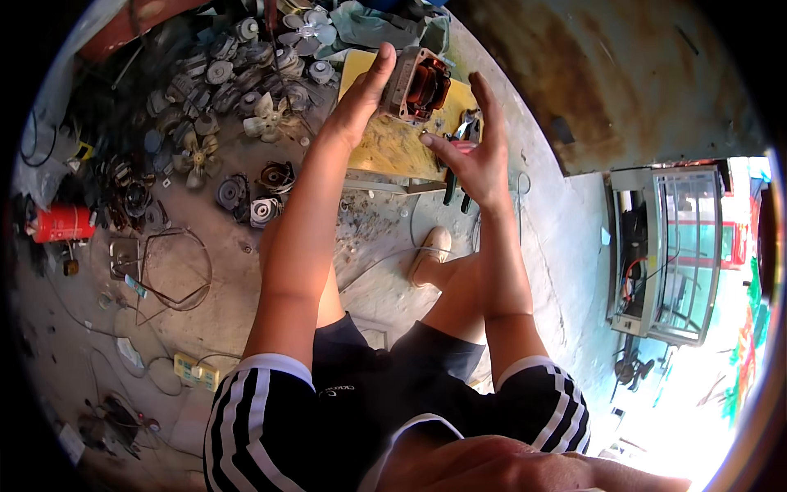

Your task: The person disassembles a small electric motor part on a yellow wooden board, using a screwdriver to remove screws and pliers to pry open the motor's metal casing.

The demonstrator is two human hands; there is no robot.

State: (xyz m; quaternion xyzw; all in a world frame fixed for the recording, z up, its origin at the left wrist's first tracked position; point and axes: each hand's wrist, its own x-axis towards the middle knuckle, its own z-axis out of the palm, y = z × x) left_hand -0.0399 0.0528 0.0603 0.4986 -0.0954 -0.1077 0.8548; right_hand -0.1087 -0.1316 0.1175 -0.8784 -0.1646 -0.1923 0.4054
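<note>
My left hand (361,102) grips a motor stator (422,84), a squarish metal frame with copper windings inside. It is held up over a yellow work board (393,152); the fingers behind the stator are hidden, while the thumb points upward. My right hand (484,160) is to the right of the stator and apart from it, thumb and fingers spread, with nothing visible between them. Behind that hand, tools with silver metal and red and black handles (450,187) lie at the board's right side, partly covered by the hand.
Several used motors (220,72) and fan blades (266,119) are heaped at the far left. A red cylinder (64,223), a wire frame (176,269) and a power strip (195,371) are on the left. A rusty panel (648,82) and a glass-fronted cabinet (689,254) stand on the right.
</note>
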